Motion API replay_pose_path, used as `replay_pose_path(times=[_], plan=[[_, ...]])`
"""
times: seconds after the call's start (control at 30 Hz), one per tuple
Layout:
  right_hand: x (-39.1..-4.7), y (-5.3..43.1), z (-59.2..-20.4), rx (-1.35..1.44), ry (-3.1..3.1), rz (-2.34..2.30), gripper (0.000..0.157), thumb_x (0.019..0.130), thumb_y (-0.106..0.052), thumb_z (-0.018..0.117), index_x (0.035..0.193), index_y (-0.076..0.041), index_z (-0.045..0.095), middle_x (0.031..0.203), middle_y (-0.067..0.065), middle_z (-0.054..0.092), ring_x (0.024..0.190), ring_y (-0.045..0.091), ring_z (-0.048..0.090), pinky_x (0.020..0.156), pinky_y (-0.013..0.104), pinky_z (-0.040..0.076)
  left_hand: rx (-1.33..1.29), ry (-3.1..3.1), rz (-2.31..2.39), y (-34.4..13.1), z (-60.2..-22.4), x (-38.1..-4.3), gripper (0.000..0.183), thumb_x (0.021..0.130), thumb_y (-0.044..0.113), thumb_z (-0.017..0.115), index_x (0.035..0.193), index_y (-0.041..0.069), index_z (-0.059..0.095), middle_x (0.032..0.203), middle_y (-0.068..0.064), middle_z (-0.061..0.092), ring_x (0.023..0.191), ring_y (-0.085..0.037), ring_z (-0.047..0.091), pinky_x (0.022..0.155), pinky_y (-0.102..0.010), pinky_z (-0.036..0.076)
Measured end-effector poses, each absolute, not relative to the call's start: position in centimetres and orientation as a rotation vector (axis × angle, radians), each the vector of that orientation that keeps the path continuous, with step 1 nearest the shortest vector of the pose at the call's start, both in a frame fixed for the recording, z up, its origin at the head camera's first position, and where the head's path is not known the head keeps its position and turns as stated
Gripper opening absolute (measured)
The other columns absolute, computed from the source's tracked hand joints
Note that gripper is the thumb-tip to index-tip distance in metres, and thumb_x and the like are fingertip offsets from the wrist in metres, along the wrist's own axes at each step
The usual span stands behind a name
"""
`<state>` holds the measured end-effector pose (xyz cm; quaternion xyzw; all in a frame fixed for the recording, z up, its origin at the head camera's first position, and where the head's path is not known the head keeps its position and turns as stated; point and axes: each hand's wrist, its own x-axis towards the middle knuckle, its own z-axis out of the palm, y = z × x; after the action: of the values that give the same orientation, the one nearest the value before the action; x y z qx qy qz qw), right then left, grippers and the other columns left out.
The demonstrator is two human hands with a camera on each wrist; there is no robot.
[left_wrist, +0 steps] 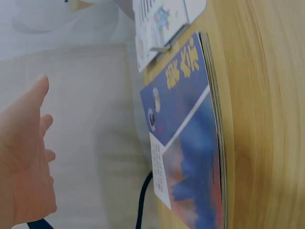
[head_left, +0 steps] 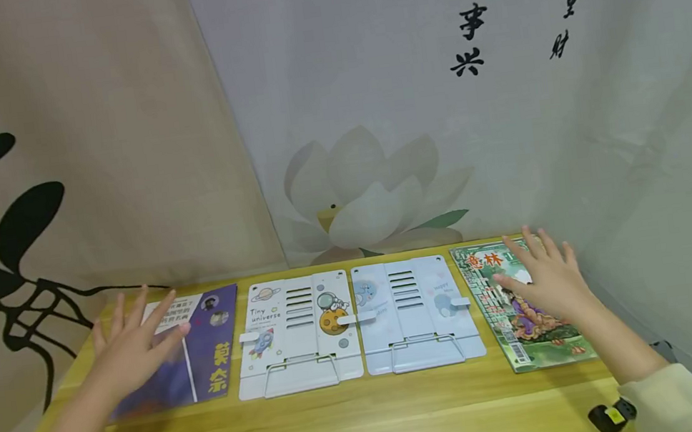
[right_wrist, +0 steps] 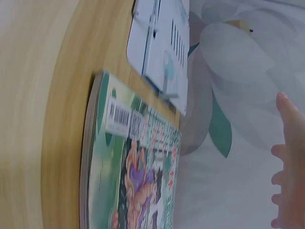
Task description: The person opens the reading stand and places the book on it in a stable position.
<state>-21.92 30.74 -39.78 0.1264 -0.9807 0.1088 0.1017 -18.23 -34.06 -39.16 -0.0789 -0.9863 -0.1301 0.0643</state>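
Note:
My left hand [head_left: 135, 350], fingers spread, hovers over a purple-blue magazine [left_wrist: 190, 143] with yellow characters at the left of the table. Above a green illustrated magazine [head_left: 527, 316] on the right is my right hand [head_left: 551, 281], its fingers also spread. Both wrist views show a gap between hand and magazine, and neither hand holds anything. Two folded white book stands lie flat side by side between the magazines. The left stand [head_left: 302, 336] has an astronaut, a rocket and "Tiny universe" printed on it; the right stand [head_left: 416, 315] carries pale blue pictures. Each has a wire support at its lower edge.
The wooden table [head_left: 346, 425] ends at a hanging curtain [head_left: 370, 98] printed with a lotus, dark leaves and characters. Another stretch of pale cloth [head_left: 675, 204] borders the right side. A small dark object [head_left: 663, 350] lies beyond the table's right edge.

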Motion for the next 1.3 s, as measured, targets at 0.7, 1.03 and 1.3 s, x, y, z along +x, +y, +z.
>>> replay_pose_path(times=[0.7, 1.03, 1.3], plan=[[-18.8, 23.5, -41.2, 0.490, -2.638, 0.577, 0.074, 0.088, -0.049, 0.063, 0.147, -0.014, 0.038, 0.150, 0.019, 0.030, 0.139, 0.040, 0.020, 0.108, 0.062, 0.010, -0.285, -2.845, -0.520, -28.4, -40.5, -15.2, 0.070, 0.096, 0.049, 0.050, 0.154, 0.022, 0.022, 0.156, -0.022, 0.008, 0.140, -0.046, -0.008, 0.099, -0.071, -0.011], [-17.2, 19.2, -42.7, 0.531, -2.542, 0.751, 0.067, 0.084, -0.041, 0.071, 0.141, -0.015, 0.048, 0.143, 0.014, 0.042, 0.132, 0.038, 0.033, 0.104, 0.065, 0.016, -0.308, -2.717, -0.792, -26.1, -43.0, -14.3, 0.067, 0.095, 0.037, 0.059, 0.152, 0.023, 0.028, 0.151, -0.025, 0.021, 0.135, -0.055, 0.009, 0.097, -0.075, -0.007], [-16.6, 15.1, -44.7, 0.560, -2.522, 0.969, 0.061, 0.084, -0.037, 0.073, 0.138, -0.016, 0.053, 0.139, 0.008, 0.049, 0.128, 0.033, 0.040, 0.102, 0.061, 0.026, -0.280, -2.606, -0.962, -24.5, -45.2, -14.1, 0.061, 0.094, 0.030, 0.062, 0.148, 0.016, 0.037, 0.143, -0.023, 0.036, 0.128, -0.053, 0.024, 0.095, -0.075, 0.009]])
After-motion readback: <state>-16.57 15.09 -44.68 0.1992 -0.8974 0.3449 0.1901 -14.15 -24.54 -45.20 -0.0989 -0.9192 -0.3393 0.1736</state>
